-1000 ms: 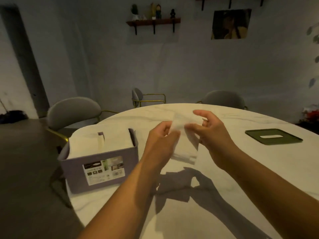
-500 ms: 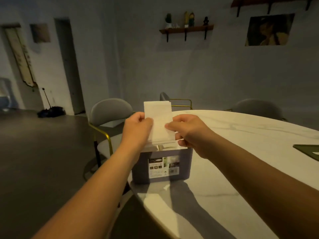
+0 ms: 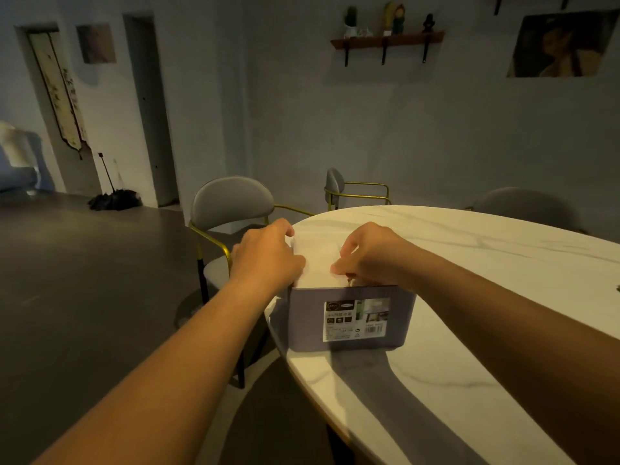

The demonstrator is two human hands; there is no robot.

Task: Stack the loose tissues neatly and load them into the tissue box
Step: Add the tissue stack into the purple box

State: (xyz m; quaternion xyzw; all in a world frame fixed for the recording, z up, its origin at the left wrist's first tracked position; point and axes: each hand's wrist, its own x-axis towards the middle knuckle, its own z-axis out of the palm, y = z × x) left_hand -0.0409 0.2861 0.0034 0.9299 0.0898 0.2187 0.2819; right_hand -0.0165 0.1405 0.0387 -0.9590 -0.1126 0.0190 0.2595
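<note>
A dim room, seen from the person's own eyes, with two bare forearms reaching from the bottom corners toward the middle of the frame. At the centre a grey tissue box (image 3: pixel 352 317) stands open-topped near the left edge of a white marble bench (image 3: pixel 486 290). A printed label (image 3: pixel 357 318) covers the middle of the side facing the viewer.

A white stack of tissues (image 3: pixel 317 260) sits in the top of the box, rising above its rim. The left hand (image 3: pixel 268 256) grasps the left edge of the stack, fingers curled over it. The right hand (image 3: pixel 369 256) grasps the right edge, thumb and fingertips pinched on the paper just above the rim.

Behind the hands, left of centre, a grey chair (image 3: pixel 231 203) with a gold frame stands beside the bench. On the grey wall at upper right hang a wooden shelf (image 3: pixel 385 38) with small figures and a picture (image 3: pixel 563 45). At the left, what looks like a dark umbrella (image 3: pixel 114 199) rests on the floor.
</note>
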